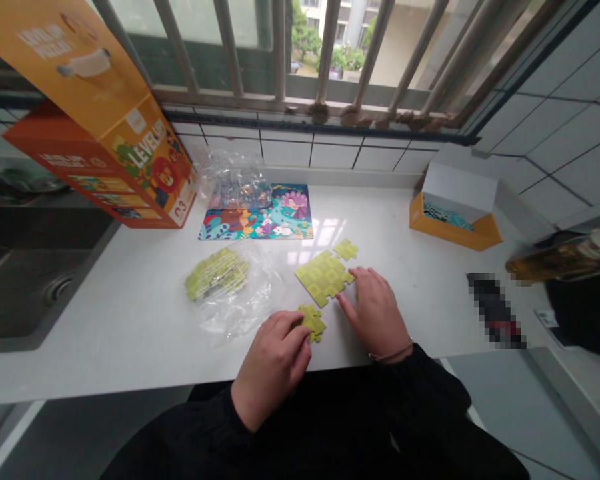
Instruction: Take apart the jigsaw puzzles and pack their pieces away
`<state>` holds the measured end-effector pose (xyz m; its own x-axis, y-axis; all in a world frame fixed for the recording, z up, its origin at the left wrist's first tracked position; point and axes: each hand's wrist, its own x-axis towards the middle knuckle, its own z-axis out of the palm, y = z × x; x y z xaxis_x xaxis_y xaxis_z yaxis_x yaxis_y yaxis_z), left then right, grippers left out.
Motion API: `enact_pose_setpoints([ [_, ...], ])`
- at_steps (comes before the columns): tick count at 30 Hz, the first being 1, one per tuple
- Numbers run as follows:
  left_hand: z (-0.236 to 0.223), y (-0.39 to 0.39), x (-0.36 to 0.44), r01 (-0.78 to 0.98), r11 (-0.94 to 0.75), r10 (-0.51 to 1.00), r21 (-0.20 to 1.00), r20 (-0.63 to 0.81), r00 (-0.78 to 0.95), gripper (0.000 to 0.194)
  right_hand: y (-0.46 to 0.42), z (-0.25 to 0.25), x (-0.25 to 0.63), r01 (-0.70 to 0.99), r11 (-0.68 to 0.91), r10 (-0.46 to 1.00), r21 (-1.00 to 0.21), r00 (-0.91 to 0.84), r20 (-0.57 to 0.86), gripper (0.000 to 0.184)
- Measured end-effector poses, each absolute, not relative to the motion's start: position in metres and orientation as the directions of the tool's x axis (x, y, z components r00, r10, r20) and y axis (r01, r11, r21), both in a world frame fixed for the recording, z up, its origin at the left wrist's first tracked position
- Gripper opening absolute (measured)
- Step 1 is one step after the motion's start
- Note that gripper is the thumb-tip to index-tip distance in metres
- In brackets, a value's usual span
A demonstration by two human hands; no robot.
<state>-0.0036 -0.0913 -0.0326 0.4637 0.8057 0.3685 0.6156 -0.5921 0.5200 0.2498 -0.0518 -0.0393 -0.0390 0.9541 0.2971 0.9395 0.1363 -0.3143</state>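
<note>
On the white counter lie yellow-green puzzle pieces, backs up. My left hand is closed in a pinch on a small joined group of pieces near the front edge. My right hand lies flat with fingers stretched out, touching the lower right edge of a larger assembled block. A single loose piece sits just beyond that block. A clear plastic bag holding more yellow-green pieces lies to the left of my hands.
A finished colourful puzzle lies by the tiled wall under another clear bag. A large orange puzzle box leans at the left above a dark sink. A small open orange box stands at right. A barred window is behind.
</note>
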Motion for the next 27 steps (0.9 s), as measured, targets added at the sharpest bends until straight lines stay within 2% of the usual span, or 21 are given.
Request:
enact_pose_setpoints([
  [6,-0.032,-0.091,-0.003,0.617,-0.584,0.811,0.528,0.362,0.459,0.016,-0.030,-0.035,0.255,0.903,0.168,0.964,-0.395,-0.067,0.257,0.035],
  [12,-0.031,-0.091,-0.003,0.619,-0.584,0.812,0.525,0.363,0.458,0.013,-0.034,-0.029,0.259,0.827,0.134,0.977,-0.547,-0.017,0.214,0.035],
  [16,-0.030,-0.091,-0.003,0.644,-0.575,0.818,0.505,0.336,0.466,0.013,-0.038,-0.030,0.250,0.848,0.073,0.965,-0.524,0.072,0.250,0.034],
  [18,-0.030,-0.091,-0.001,0.678,-0.566,0.824,0.468,0.310,0.474,0.020,-0.038,-0.031,0.244,0.870,0.063,0.960,-0.489,0.081,0.267,0.037],
  [22,-0.033,-0.090,0.004,0.729,-0.556,0.831,0.399,0.236,0.504,0.053,-0.037,-0.029,0.234,0.866,0.046,0.959,-0.497,0.101,0.265,0.039],
  [27,-0.035,-0.089,0.005,0.739,-0.559,0.829,0.377,0.213,0.518,0.057,-0.035,-0.023,0.231,0.689,-0.076,0.963,-0.720,0.239,0.127,0.048],
])
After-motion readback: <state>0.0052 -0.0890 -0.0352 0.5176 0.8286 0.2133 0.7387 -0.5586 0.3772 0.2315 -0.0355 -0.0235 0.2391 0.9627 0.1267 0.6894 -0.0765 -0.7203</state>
